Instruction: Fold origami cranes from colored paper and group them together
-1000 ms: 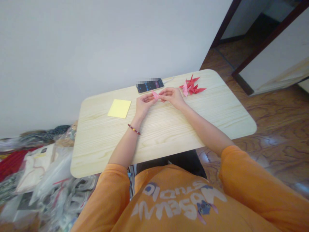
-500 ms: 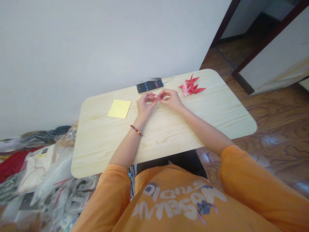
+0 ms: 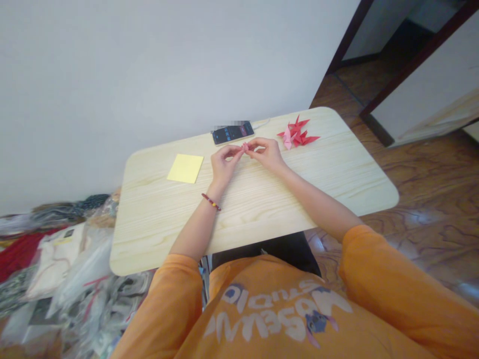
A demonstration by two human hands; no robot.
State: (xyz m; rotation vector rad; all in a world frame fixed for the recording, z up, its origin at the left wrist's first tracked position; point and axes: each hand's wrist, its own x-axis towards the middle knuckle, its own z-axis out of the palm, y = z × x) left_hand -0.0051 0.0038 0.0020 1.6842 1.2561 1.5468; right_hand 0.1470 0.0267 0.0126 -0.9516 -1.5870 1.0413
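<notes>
A small pink folded paper (image 3: pixel 245 147) is pinched between my two hands above the wooden table (image 3: pixel 262 199). My left hand (image 3: pixel 223 163), with a beaded bracelet on its wrist, grips the paper's left side with closed fingertips. My right hand (image 3: pixel 266 152) pinches its right side. Most of the paper is hidden by my fingers. A pile of finished red and pink origami pieces (image 3: pixel 297 133) lies just right of my right hand. A yellow paper square (image 3: pixel 185 168) lies flat to the left of my left hand.
A dark phone (image 3: pixel 232 133) with a white cable lies at the table's far edge by the wall. Plastic bags and fabric (image 3: pixel 56 264) are heaped on the floor to the left. An open doorway (image 3: pixel 392 50) is at the far right.
The pink paper showed as a longer pointed piece a second ago; now it is bunched small between my fingertips. Both hands have drawn closer together and barely shifted otherwise.
</notes>
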